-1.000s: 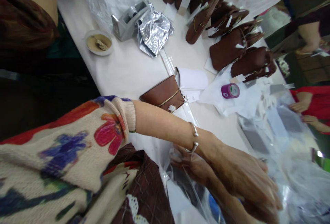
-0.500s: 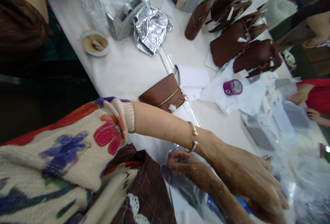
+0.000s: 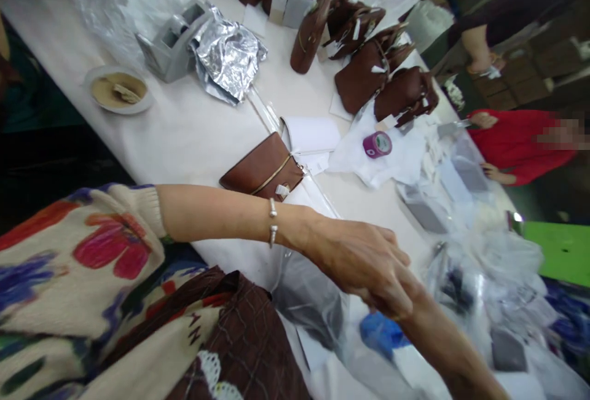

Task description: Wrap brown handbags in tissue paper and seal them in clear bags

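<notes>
My left hand (image 3: 354,258), with a silver bracelet at the wrist, reaches across with its fingers curled down over my right hand (image 3: 403,283). What lies between its fingers is hidden. My right hand comes from the lower right; its fingers are mostly covered by the left. Below them is a clear plastic bag (image 3: 311,295) on the white table near my apron. A blue item (image 3: 380,332) shows beside the right forearm. Beyond my left forearm, a brown leather pouch (image 3: 265,166) with a gold zip lies by a white pouch (image 3: 311,136).
Crumpled foil (image 3: 228,59), a grey tape dispenser (image 3: 173,43) and a white dish (image 3: 120,90) are at the upper left. Brown handbags (image 3: 362,77) stand at the back. A purple tape roll (image 3: 378,144) rests on white paper. A person in red (image 3: 520,142) is at the right.
My right hand has moved away from the clear bag to meet my left hand. The left forearm has swung higher and leftward in view. The whole view has shifted right.
</notes>
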Demonstrator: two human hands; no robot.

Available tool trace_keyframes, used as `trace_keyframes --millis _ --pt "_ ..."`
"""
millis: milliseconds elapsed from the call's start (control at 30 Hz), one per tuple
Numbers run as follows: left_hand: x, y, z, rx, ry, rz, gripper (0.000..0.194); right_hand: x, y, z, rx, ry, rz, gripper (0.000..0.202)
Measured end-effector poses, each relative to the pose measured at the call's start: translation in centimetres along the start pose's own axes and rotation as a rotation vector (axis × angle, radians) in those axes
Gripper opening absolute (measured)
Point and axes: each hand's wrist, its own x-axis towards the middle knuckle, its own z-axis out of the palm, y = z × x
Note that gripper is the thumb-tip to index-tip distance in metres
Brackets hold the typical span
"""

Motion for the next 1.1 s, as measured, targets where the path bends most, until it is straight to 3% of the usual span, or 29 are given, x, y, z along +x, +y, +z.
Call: trace_keyframes --millis 33,100,200,267,367,433,500,600,733,867,1100 --pt "-0.7 -0.1 -0.6 0.009 -0.008 0.08 0.014 -1.3 0.7 -1.1 0.081 0.06 0.024 0.031" --pt "-1.6 -0.1 -1.4 0.025 -0.012 0.095 0.015 -4.5 3.4 -2.8 0.313 0.261 0.047 0.036" --pt "-2.1 0.4 -2.0 -0.02 -0.068 0.033 0.018 -9.6 10.6 -2.1 0.625 0.544 0.054 0.043" --pt "-2.4 0.6 -2.1 -0.073 -0.074 0.02 0.023 -12.5 16.5 0.9 0.716 0.593 0.138 0.046" --pt "-2.6 0.7 -2.1 -0.149 -0.074 0.009 0.027 -15.7 24.3 7.0 0.482 0.632 0.435 0.04" --pt "-2.8 0.8 -2.1 -0.164 -0.105 -0.021 0.028 -17.0 27.8 10.1 0.279 0.668 0.606 0.026" --pt "-3.0 1.0 -2.1 -0.15 -0.132 -0.057 0.028 -17.4 30.1 11.7 0.211 0.711 0.681 0.017" --pt "-3.2 1.4 -2.3 -0.121 -0.133 -0.082 0.026 -15.7 32.1 12.0 0.226 0.761 0.709 0.023" --pt "-3.4 1.9 -2.5 -0.053 -0.153 -0.023 0.02 -9.9 33.0 12.2 0.199 0.819 0.743 0.071" --pt "-4.0 2.3 -2.6 -0.05 -0.165 -0.044 0.02 -5.5 32.0 13.6 0.075 0.866 0.78 0.108" --pt "-4.5 2.5 -2.5 -0.09 -0.128 -0.067 0.021 -5.6 30.9 13.5 0.088 0.896 0.818 0.107"
